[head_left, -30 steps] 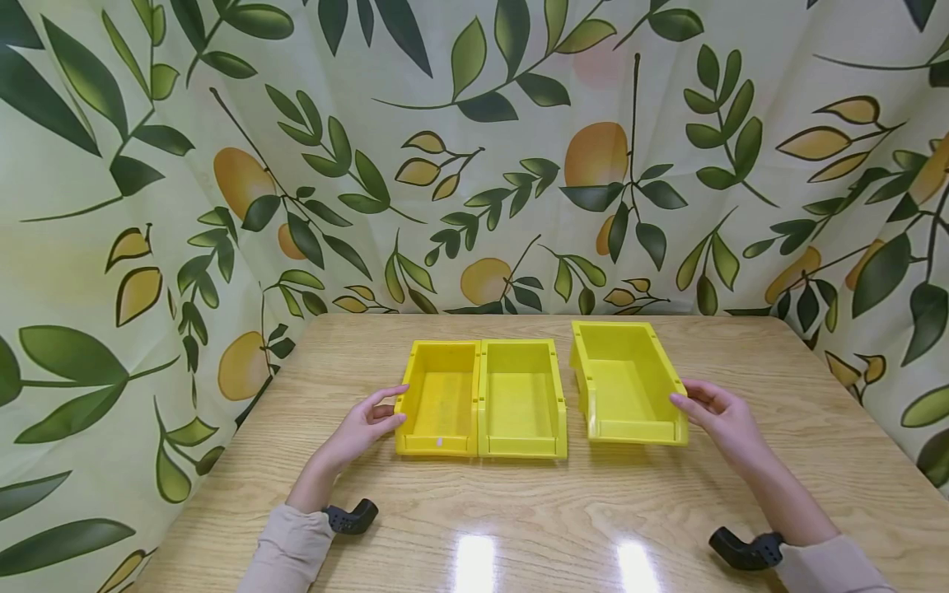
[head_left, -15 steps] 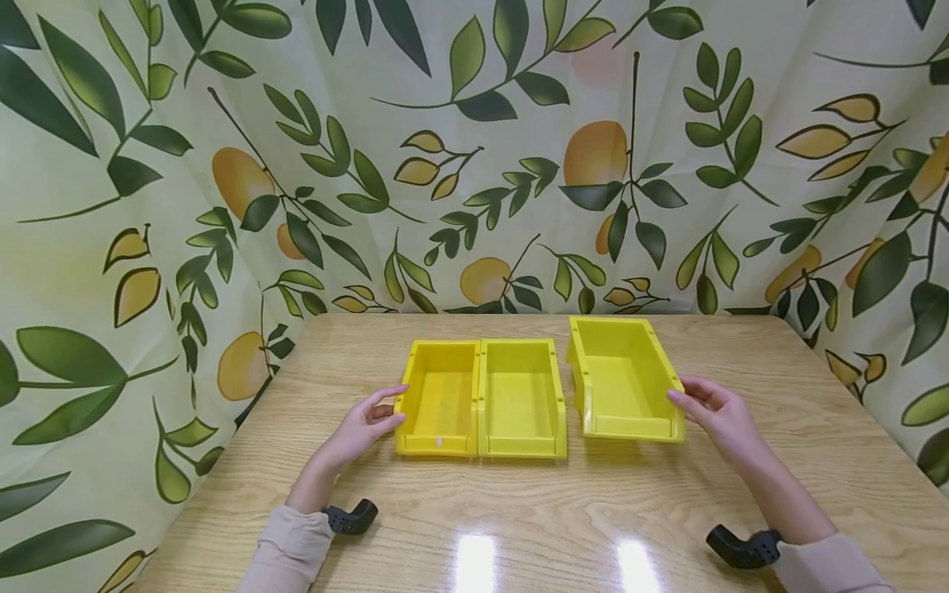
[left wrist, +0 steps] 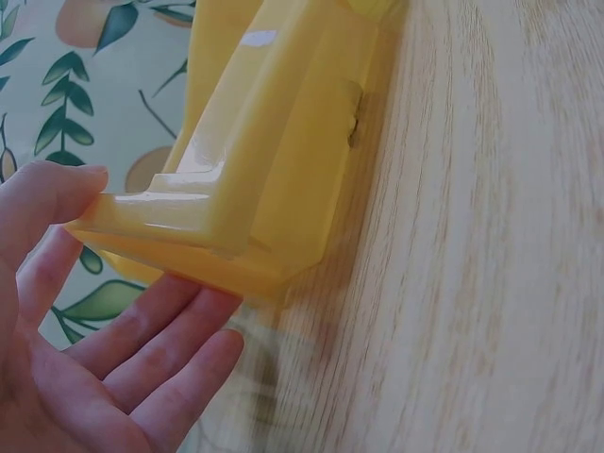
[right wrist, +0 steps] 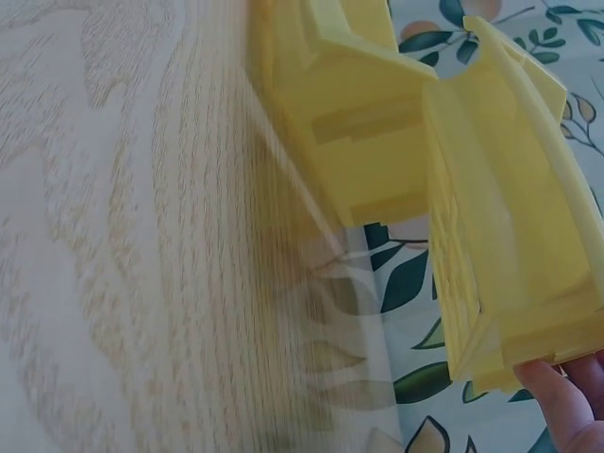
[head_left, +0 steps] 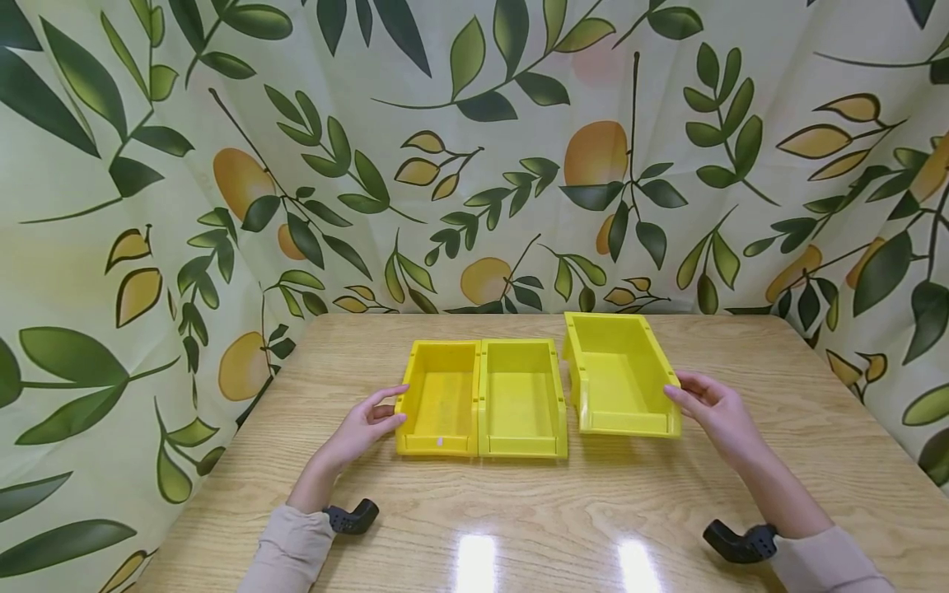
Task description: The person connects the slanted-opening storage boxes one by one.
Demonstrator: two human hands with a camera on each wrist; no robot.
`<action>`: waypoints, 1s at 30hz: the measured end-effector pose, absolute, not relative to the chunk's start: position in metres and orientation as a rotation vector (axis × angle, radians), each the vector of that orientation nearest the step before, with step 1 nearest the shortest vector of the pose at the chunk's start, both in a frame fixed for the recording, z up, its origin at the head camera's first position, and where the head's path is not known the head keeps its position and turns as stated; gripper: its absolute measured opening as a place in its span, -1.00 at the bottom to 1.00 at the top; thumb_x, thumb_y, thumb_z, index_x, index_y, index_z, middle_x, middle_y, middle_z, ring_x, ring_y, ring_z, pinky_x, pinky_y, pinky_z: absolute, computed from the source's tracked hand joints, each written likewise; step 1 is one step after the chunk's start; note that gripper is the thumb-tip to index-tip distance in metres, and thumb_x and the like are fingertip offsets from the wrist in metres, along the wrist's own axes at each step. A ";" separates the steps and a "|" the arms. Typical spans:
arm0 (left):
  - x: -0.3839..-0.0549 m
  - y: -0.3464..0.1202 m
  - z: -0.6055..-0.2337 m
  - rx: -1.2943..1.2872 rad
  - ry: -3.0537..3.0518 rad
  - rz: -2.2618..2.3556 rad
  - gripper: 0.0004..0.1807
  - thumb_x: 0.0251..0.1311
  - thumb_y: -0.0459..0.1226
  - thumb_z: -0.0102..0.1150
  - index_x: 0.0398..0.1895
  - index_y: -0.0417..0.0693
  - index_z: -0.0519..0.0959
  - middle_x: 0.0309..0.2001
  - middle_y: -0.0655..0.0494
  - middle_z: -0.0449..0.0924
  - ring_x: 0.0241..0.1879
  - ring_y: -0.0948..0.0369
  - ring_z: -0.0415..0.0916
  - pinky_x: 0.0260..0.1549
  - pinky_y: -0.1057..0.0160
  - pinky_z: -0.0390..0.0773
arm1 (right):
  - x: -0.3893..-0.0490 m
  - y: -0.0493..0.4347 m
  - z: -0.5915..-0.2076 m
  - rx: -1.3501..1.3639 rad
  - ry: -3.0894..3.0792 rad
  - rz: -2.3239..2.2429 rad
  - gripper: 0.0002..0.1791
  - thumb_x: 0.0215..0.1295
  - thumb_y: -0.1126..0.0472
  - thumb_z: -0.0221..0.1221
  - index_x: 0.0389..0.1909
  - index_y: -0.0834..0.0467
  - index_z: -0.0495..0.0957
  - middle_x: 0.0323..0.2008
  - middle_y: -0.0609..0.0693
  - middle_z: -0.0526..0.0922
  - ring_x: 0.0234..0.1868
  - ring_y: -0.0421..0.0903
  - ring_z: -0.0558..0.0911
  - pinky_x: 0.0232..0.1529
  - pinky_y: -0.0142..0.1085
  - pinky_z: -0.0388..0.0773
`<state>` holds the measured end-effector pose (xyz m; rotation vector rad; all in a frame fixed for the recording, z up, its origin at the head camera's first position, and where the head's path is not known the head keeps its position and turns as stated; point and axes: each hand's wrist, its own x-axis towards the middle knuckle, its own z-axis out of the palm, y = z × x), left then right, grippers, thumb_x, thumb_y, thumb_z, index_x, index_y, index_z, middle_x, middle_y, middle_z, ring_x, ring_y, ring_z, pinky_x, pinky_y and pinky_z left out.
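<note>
In the head view, two yellow bins stand side by side on the table: a deeper-yellow storage bin (head_left: 443, 399) at left and a lighter-yellow storage bin (head_left: 519, 399) touching it. My left hand (head_left: 362, 424) holds the left bin's outer rim, thumb on the rim and fingertips against the side wall beneath it, as the left wrist view shows. A third, light-yellow storage bin (head_left: 619, 375) is tilted and raised off the table, a narrow gap right of the middle one. My right hand (head_left: 715, 408) pinches its right wall; most of those fingers are hidden behind the wall.
The wooden table (head_left: 563, 511) reaches back to a leaf-and-fruit patterned cloth (head_left: 511, 214), which hangs behind and at both sides. Black wrist-worn mounts (head_left: 352, 517) sit near both sleeves. A small pale mark shows on the left bin's front lip.
My right hand has carried the raised bin slightly leftward and up, closer to the middle bin. My left hand and the two standing bins have stayed in place.
</note>
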<state>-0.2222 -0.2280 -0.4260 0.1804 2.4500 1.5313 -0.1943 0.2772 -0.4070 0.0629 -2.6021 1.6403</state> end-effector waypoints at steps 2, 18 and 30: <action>-0.222 -0.228 -0.426 0.184 2.448 1.534 -0.41 0.35 -0.16 0.09 0.42 0.09 0.25 0.44 -0.19 0.19 0.26 -0.04 0.40 0.22 0.01 0.50 | -0.195 0.277 -0.407 0.066 -2.606 1.642 -0.36 0.43 0.01 0.04 0.29 0.43 0.26 -0.24 -0.64 0.43 -0.21 -0.60 0.48 -0.19 -0.67 0.51; -0.223 -0.228 -0.426 0.191 2.451 1.529 -0.39 0.33 -0.13 0.12 0.43 0.06 0.25 0.42 -0.20 0.22 0.22 0.00 0.43 0.21 0.03 0.51 | -0.196 0.272 -0.406 0.094 -2.575 1.656 -0.38 0.43 0.03 0.04 0.27 0.45 0.27 -0.23 -0.62 0.45 -0.20 -0.58 0.50 -0.18 -0.66 0.53; -0.222 -0.227 -0.426 0.191 2.451 1.530 -0.40 0.35 -0.16 0.09 0.43 0.07 0.24 0.44 -0.19 0.19 0.24 -0.01 0.42 0.20 0.03 0.51 | -0.196 0.270 -0.409 0.108 -2.565 1.651 -0.40 0.43 0.04 0.05 0.26 0.44 0.29 -0.23 -0.60 0.45 -0.20 -0.57 0.50 -0.18 -0.67 0.52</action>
